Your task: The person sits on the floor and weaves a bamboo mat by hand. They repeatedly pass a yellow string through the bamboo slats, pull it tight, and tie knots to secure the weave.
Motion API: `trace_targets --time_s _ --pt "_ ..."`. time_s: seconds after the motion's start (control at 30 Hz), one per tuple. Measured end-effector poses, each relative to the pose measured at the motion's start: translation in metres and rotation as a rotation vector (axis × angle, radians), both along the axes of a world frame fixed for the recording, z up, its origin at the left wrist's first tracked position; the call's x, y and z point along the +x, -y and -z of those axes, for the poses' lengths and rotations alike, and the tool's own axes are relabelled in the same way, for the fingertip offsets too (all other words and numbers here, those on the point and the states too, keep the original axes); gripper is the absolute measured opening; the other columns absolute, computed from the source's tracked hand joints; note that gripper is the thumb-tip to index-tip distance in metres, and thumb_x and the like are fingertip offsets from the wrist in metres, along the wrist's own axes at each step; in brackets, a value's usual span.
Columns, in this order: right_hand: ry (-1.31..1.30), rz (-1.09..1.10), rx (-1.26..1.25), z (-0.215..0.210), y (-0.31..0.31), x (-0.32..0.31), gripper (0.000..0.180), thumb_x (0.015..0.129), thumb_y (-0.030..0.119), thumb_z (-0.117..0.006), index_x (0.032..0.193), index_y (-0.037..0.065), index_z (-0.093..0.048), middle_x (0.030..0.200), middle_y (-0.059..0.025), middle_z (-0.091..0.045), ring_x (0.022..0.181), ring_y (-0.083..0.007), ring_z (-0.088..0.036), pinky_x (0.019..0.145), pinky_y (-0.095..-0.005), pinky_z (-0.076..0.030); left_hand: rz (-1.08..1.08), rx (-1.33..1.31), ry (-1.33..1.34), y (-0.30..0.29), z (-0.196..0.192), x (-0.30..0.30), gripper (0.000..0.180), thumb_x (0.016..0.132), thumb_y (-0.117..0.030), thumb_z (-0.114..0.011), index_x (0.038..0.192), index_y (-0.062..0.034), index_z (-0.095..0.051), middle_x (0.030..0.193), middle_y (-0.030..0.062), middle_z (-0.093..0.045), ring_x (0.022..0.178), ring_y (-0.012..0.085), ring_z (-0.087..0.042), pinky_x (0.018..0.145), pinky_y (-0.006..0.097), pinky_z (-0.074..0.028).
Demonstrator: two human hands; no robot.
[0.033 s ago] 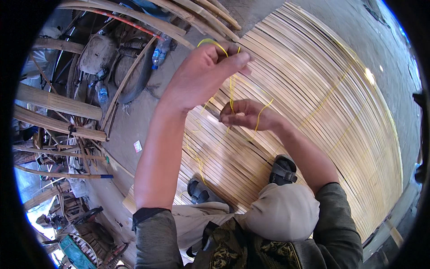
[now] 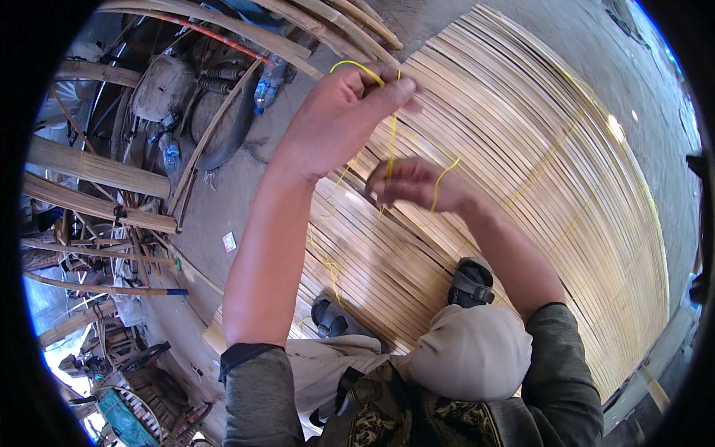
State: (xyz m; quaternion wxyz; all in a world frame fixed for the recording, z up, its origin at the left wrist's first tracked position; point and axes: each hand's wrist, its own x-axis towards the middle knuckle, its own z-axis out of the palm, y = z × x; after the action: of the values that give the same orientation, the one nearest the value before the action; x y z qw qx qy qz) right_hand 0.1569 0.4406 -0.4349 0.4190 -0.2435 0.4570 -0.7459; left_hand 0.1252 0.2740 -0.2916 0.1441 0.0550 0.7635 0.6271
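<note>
My left hand (image 2: 339, 112) is raised over the far left part of a large mat of pale split-bamboo slats (image 2: 536, 149). Its thumb and fingers pinch a thin yellow cord (image 2: 393, 130), and a loop of it sticks out above the knuckles. From there the cord runs down to my right hand (image 2: 421, 182), held lower and nearer. The right fingers are curled around the cord and slightly blurred; a loose strand crosses the back of that hand. More yellow cord (image 2: 331, 272) lies along the slats beside my left foot, and yellow lines cross the mat.
My sandalled feet (image 2: 471, 283) rest on the mat. To the left lie curved bamboo poles (image 2: 97, 167), a tyre (image 2: 223, 130), plastic bottles (image 2: 268, 88) and mixed clutter. A small card (image 2: 229, 242) lies on the grey floor. At the lower left is a teal object (image 2: 128, 417).
My right hand has shifted slightly up and its fingers have moved along the cord. The stretch of cord between the hands has swung a little to the right. My left hand has barely moved.
</note>
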Motion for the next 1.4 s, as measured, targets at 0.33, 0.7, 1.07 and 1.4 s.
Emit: trace_targets --time_s 0.33,0.7,1.07,1.4 --pt "0.313 0.91 -0.1 -0.043 -0.11 -0.068 0.042 0.106 0.028 -0.051 0.127 -0.006 -0.062 0.071 0.0025 -0.057 0.07 -0.0126 -0.051 0.075 -0.0293 -0.044 -0.424 -0.309 -0.38 0.095 0.079 -0.011 0.031 0.097 -0.034 -0.07 0.106 -0.0044 -0.074 0.091 0.0089 -0.074 0.084 0.0172 -0.066 0.079 0.034 -0.052" --pt "0.268 1.072 0.038 -0.071 -0.083 -0.077 0.042 0.105 0.025 -0.053 0.131 -0.007 -0.061 0.053 0.0041 -0.041 0.042 -0.0084 -0.033 0.046 -0.0226 -0.03 -0.375 -0.706 0.166 0.035 0.27 0.137 0.032 0.085 -0.028 -0.071 0.107 -0.0048 -0.069 0.097 0.0144 -0.07 0.092 0.0297 -0.068 0.086 0.04 -0.054" --pt "-0.024 0.471 0.218 -0.07 -0.146 -0.028 0.034 0.105 0.024 -0.054 0.112 -0.005 -0.071 0.069 -0.0028 -0.06 0.066 -0.0119 -0.058 0.063 -0.0275 -0.047 -0.49 -0.622 0.052 0.071 0.264 0.097 0.038 0.091 -0.033 -0.067 0.11 -0.0004 -0.065 0.097 0.0215 -0.069 0.09 0.0376 -0.067 0.085 0.048 -0.053" --pt "-0.005 0.456 0.317 -0.04 -0.118 -0.011 0.029 0.106 0.025 -0.058 0.117 0.0 -0.067 0.082 -0.0039 -0.065 0.084 -0.0139 -0.066 0.079 -0.0279 -0.051 -0.624 -0.616 0.138 0.159 0.162 -0.005 0.04 0.102 -0.033 -0.049 0.093 0.0007 -0.068 0.083 0.0185 -0.073 0.085 0.0371 -0.072 0.081 0.049 -0.055"
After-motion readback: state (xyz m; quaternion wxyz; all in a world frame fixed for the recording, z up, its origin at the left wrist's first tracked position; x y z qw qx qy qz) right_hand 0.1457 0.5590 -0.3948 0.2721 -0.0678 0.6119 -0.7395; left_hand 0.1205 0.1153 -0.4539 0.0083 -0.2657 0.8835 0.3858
